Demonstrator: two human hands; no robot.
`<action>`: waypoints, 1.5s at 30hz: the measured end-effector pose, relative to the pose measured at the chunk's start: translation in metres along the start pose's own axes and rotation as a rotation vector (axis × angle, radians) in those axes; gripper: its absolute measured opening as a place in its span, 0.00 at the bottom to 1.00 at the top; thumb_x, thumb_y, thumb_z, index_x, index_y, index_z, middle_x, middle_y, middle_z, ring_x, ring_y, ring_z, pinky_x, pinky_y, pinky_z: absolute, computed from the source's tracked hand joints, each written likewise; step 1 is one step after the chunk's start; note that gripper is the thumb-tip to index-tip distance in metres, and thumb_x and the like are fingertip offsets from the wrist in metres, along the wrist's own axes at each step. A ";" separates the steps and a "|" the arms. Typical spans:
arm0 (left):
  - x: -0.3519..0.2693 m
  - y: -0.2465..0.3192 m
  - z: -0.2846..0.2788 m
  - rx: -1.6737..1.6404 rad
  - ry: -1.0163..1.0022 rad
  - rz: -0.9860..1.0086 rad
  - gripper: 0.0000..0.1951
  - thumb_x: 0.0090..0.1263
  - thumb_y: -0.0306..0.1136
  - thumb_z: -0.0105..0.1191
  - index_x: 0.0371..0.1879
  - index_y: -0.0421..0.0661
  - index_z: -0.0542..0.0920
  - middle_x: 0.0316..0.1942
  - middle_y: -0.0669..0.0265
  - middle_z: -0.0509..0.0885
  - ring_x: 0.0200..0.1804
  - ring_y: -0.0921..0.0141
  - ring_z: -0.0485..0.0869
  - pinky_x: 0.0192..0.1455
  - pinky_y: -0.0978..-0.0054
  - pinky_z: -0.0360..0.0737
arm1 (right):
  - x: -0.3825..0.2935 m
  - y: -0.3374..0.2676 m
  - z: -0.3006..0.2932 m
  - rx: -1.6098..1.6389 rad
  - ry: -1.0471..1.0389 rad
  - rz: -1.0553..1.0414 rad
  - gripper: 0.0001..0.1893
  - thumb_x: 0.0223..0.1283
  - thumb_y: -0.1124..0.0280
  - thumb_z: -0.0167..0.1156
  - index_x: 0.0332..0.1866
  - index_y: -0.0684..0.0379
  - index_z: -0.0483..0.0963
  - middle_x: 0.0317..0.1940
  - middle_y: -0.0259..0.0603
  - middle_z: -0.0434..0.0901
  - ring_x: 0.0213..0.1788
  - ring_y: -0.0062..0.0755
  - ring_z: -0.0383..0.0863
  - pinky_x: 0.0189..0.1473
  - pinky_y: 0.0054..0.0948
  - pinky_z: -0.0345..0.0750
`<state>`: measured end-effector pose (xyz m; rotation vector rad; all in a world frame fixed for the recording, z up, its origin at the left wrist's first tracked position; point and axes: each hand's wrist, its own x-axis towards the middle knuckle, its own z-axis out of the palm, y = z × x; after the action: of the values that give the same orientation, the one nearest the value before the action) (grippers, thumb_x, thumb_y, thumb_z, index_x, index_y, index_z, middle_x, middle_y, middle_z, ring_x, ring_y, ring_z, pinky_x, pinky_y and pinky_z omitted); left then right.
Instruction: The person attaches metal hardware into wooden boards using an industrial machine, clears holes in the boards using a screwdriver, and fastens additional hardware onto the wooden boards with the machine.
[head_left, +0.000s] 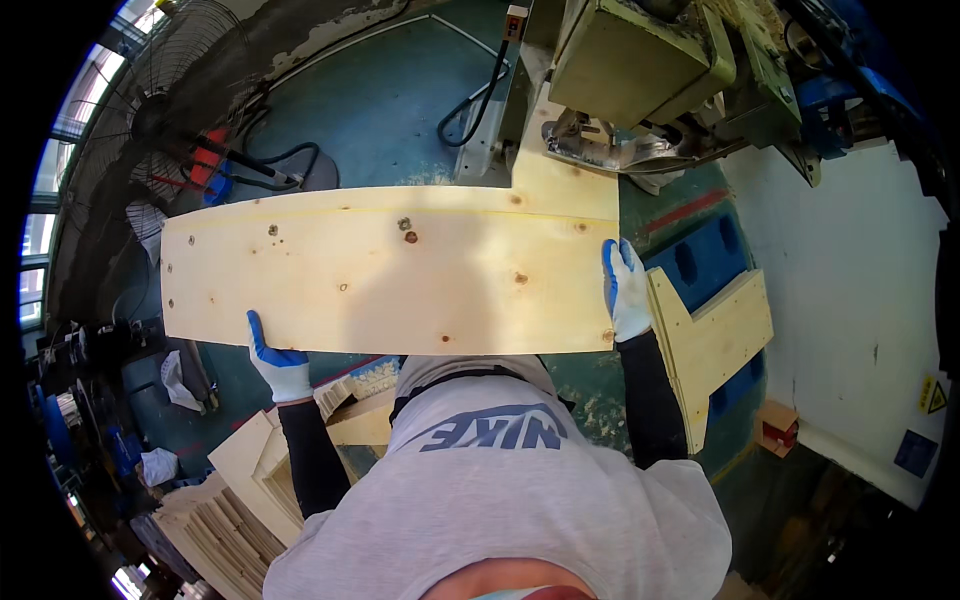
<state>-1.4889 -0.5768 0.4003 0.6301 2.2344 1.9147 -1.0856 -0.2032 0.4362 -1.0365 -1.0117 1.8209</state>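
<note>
A large, pale, L-shaped wooden panel with dark knots spans the view in front of my body. A thin yellow line runs along it near its far edge. Its narrower arm reaches away from me, under the head of a green woodworking machine. My left hand, in a white and blue coated glove, grips the near edge at left, thumb on top and fingers hidden below. My right hand, gloved alike, holds the short right edge, its fingers partly hidden.
Cut wooden panels lie on a blue pallet at right. More stacked boards stand at lower left. A caged fan is at upper left. A cable with a switch box rises beyond the panel. Wood chips litter the floor.
</note>
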 end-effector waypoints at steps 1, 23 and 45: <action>-0.002 0.004 -0.003 0.189 0.015 0.138 0.30 0.76 0.29 0.59 0.75 0.35 0.67 0.60 0.55 0.83 0.58 0.64 0.86 0.65 0.68 0.82 | -0.001 0.002 0.003 -0.011 -0.030 0.002 0.13 0.79 0.69 0.57 0.59 0.66 0.74 0.50 0.31 0.80 0.49 0.15 0.76 0.52 0.19 0.74; 0.097 -0.006 -0.019 -0.790 0.037 -0.538 0.18 0.82 0.39 0.55 0.63 0.41 0.78 0.59 0.57 0.86 0.59 0.60 0.87 0.61 0.58 0.88 | 0.016 0.036 0.055 -0.092 -0.102 -0.042 0.14 0.82 0.67 0.52 0.62 0.62 0.73 0.53 0.33 0.79 0.53 0.19 0.76 0.59 0.22 0.74; 0.128 -0.006 -0.020 -0.825 -0.108 -0.524 0.18 0.84 0.42 0.52 0.63 0.43 0.79 0.60 0.59 0.85 0.59 0.65 0.86 0.58 0.66 0.88 | 0.028 0.047 0.075 -0.204 -0.040 -0.081 0.12 0.81 0.64 0.54 0.53 0.62 0.75 0.43 0.29 0.78 0.43 0.14 0.71 0.48 0.20 0.72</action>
<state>-1.6136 -0.5454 0.4196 0.0124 1.1732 2.1501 -1.1743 -0.2136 0.4125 -1.0665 -1.2669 1.7045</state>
